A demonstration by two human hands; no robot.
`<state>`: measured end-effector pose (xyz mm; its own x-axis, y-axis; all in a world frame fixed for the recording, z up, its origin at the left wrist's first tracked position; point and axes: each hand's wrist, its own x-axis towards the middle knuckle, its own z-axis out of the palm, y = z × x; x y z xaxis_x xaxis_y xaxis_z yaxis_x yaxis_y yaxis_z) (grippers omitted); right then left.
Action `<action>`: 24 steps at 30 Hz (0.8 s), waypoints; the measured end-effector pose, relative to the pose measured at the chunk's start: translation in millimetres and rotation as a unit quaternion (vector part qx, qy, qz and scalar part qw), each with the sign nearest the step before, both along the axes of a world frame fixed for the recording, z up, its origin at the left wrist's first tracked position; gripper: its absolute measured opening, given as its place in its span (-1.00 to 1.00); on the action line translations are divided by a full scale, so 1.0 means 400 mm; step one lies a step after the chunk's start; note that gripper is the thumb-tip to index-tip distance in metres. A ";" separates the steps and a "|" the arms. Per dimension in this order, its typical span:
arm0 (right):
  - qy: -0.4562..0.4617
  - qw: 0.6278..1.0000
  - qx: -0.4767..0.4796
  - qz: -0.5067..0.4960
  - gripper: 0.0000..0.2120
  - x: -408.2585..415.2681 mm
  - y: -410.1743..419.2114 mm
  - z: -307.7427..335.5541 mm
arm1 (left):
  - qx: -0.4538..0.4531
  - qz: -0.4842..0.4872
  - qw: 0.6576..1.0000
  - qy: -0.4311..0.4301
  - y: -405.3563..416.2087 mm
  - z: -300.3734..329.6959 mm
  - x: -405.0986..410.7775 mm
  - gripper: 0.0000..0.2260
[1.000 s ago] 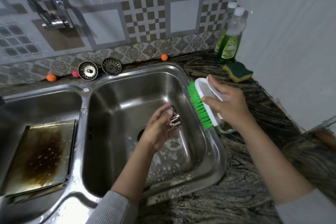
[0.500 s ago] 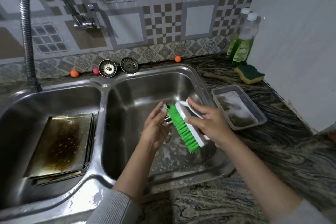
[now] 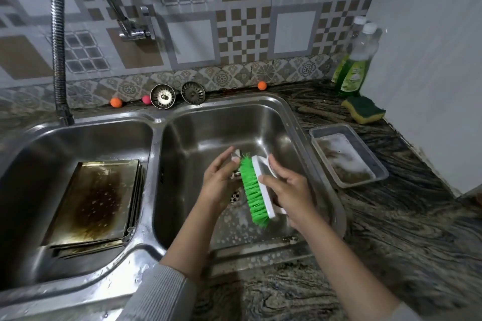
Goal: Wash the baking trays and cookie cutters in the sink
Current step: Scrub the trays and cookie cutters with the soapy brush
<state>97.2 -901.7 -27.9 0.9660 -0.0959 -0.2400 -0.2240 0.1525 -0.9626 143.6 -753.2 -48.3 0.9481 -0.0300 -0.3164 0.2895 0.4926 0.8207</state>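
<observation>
Over the right basin of the steel sink (image 3: pixel 260 112), my left hand (image 3: pixel 217 182) holds a small metal cookie cutter (image 3: pixel 236 157), mostly hidden behind the fingers. My right hand (image 3: pixel 292 190) grips a white scrub brush with green bristles (image 3: pixel 254 190); the bristles press against the cutter. Several stained baking trays (image 3: pixel 96 198) lie stacked in the left basin. Soapy water covers the right basin floor around the drain (image 3: pixel 236 197).
A clear plastic tub (image 3: pixel 348 154) with suds sits on the counter right of the sink. A yellow-green sponge (image 3: pixel 363 109) and dish soap bottles (image 3: pixel 357 65) stand at the back right. Two strainers (image 3: pixel 163 96) lean behind the sink. A faucet hose (image 3: pixel 58 47) rises at left.
My right hand brought the brush from the sink's right rim down against the cutter in my left hand. The view widened, revealing the plastic tub and faucet hose.
</observation>
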 end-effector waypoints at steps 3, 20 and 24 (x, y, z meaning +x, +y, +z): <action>0.017 1.000 0.000 -0.011 -0.53 0.019 -0.023 0.009 | 0.041 0.005 0.999 0.025 0.006 -0.018 -0.006 -0.61; 0.008 0.999 0.040 -0.026 -0.52 0.082 -0.030 0.003 | -0.024 0.046 0.985 0.166 -0.004 -0.031 0.030 -0.61; 0.006 0.999 0.040 -0.030 -0.51 0.089 -0.027 -0.003 | -0.071 0.046 0.978 0.189 -0.008 -0.017 0.035 -0.87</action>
